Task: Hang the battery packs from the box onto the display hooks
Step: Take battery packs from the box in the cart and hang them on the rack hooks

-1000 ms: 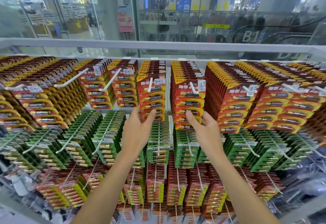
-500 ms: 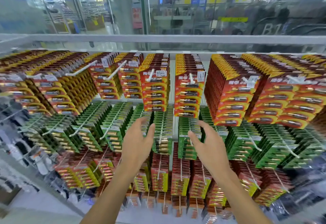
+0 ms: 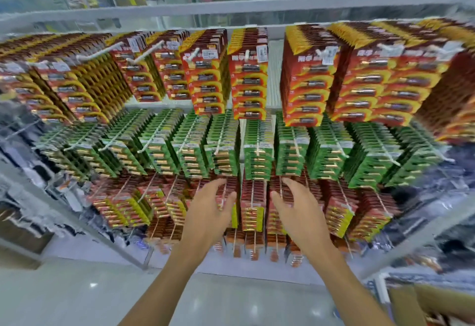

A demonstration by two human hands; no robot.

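Both arms are being stretched toward the rack. The left hand (image 3: 208,212) and right hand (image 3: 298,210) are being held apart, with fingers loosely spread and nothing being gripped. They are being held in front of the third row of packs (image 3: 253,210); whether the fingertips are touching them cannot be told. Green packs (image 3: 257,156) are being carried on the row above, and red packs (image 3: 246,79) on white hooks (image 3: 191,59) at the top. The box (image 3: 442,302) is being shown at the lower right corner, blurred.
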